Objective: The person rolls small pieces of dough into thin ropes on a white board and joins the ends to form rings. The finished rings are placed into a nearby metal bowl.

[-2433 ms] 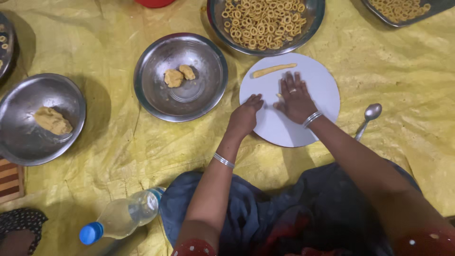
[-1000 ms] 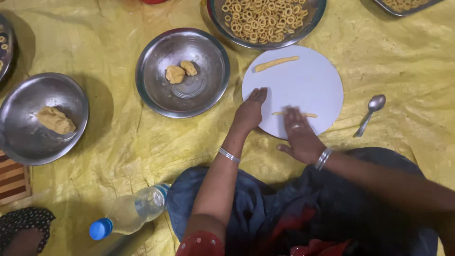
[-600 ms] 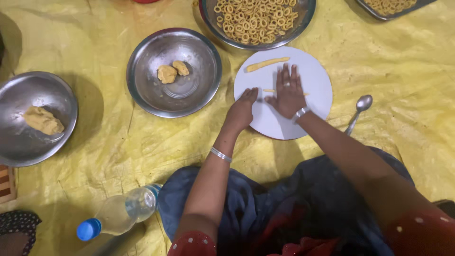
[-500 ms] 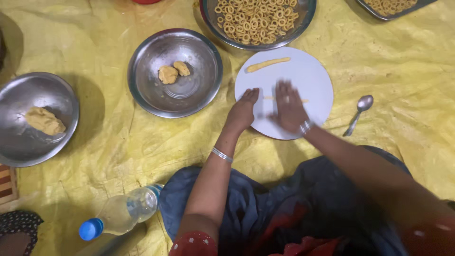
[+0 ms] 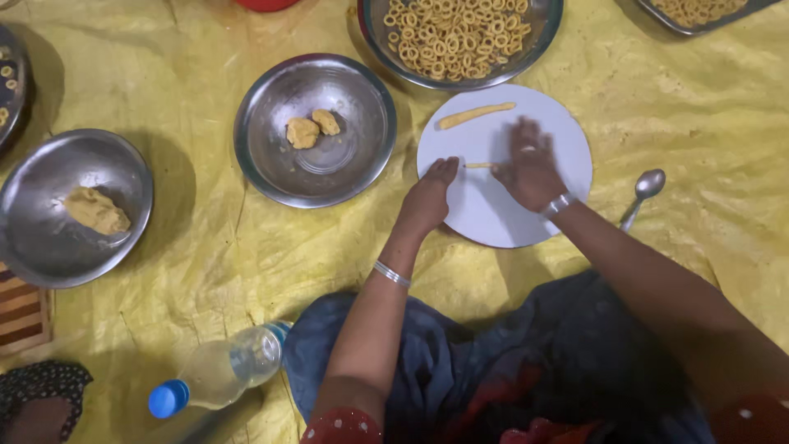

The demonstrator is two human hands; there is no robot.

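The right hand (image 5: pixel 528 164) lies flat and open, palm down, on a thin strip of dough (image 5: pixel 479 165) near the middle of the round white board (image 5: pixel 493 218), gripping nothing, while the left hand (image 5: pixel 427 197) rests with loosely curled fingers on the board's left edge, its fingertips just beside the strip's left end. Both forearms reach away from the lap, wrists low. Since half a second ago the right hand has slid farther up the board, blurred, and a finished roll (image 5: pixel 475 115) stays at the far edge.
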